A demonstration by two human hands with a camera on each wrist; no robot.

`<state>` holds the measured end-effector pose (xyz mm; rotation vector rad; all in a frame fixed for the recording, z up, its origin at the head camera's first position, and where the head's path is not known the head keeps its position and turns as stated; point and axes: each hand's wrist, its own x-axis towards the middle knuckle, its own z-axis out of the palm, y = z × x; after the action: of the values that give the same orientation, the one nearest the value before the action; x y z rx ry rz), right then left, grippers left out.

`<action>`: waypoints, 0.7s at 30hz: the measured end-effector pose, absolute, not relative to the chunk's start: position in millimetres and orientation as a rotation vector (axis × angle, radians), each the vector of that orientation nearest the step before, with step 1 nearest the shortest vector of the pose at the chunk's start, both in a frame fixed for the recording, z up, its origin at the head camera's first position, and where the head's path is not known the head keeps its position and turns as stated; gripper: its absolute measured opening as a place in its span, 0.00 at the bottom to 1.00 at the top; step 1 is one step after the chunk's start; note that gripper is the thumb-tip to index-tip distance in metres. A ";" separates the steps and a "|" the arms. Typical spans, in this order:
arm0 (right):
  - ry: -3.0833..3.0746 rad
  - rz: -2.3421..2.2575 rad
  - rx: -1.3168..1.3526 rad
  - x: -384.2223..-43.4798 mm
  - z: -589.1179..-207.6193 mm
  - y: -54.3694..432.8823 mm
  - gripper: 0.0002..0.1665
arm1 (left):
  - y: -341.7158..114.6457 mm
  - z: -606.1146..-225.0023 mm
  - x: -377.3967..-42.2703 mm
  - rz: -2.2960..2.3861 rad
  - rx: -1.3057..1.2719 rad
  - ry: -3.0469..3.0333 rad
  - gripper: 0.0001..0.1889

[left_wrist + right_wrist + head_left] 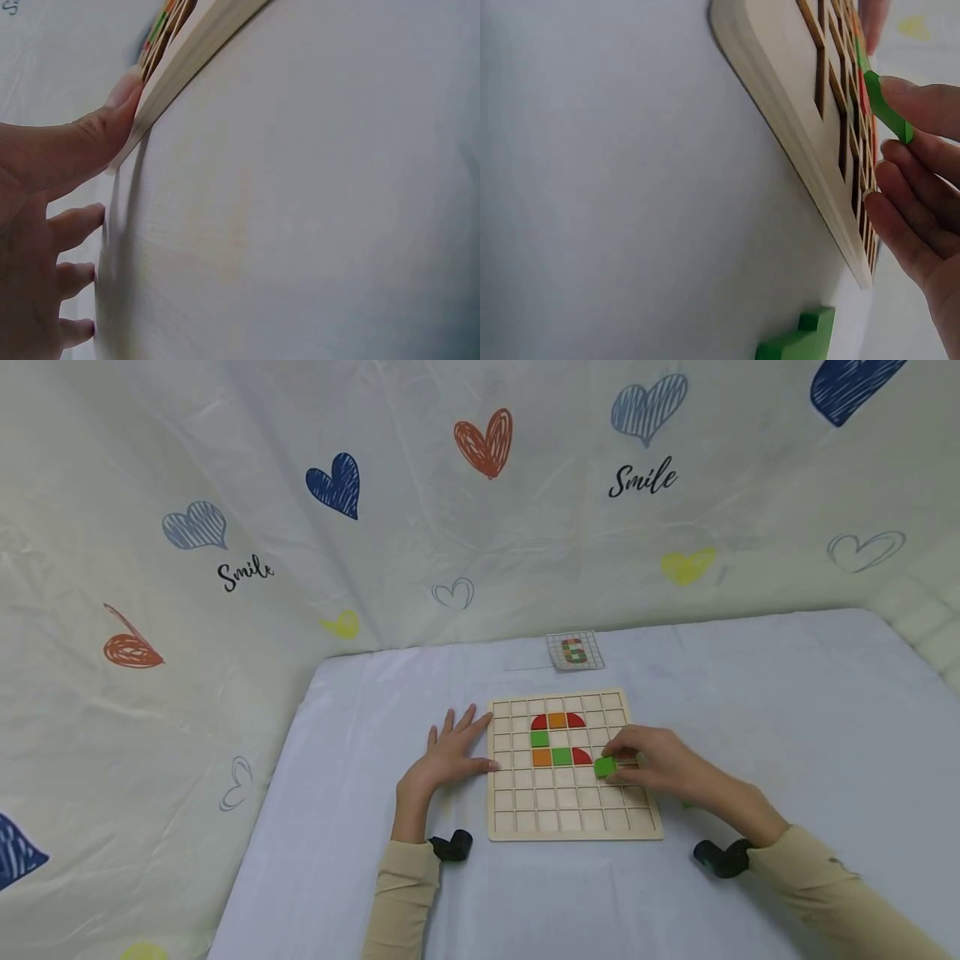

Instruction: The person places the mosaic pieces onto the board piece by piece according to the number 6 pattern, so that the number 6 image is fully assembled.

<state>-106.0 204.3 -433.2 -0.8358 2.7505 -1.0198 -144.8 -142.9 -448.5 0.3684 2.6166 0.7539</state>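
Observation:
A square wooden grid board (525,799) lies flat on the white-covered table. In its upper middle sit several coloured tiles: red curved-edged ones (538,723), orange squares (557,720) and green squares (539,739). My right hand (667,762) pinches another green square tile (605,767) between thumb and fingers, over the board just right of the lower tile row. The right wrist view shows this tile tilted at the fingertips. With fingers spread, my left hand (444,760) touches the board's left edge; its thumb (124,94) rests at the edge in the left wrist view.
Behind the board lies a small printed card (575,651) with a gridded colour pattern. Loose green blocks (799,341) lie on the table beside the board's right side, mostly hidden under my right forearm in the head view. A heart-patterned curtain (405,552) hangs behind the table.

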 end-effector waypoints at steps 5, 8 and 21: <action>2.716 -1.007 -0.825 -108.5 -436.0 193.7 0.16 | -144.0 -449.2 -144.9 0.749 0.367 2.617 0.47; 2.719 -1.013 -0.843 -109.2 -437.3 188.6 0.16 | -143.9 -449.4 -145.3 0.737 0.371 2.621 0.47; 2.738 -0.899 -0.798 -106.7 -439.4 174.1 0.14 | -143.6 -448.4 -145.2 0.733 0.367 2.621 0.47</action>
<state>-106.7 174.1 -439.4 -0.7985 2.7378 -0.8987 -145.2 -143.6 -448.4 0.3666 2.6212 0.7330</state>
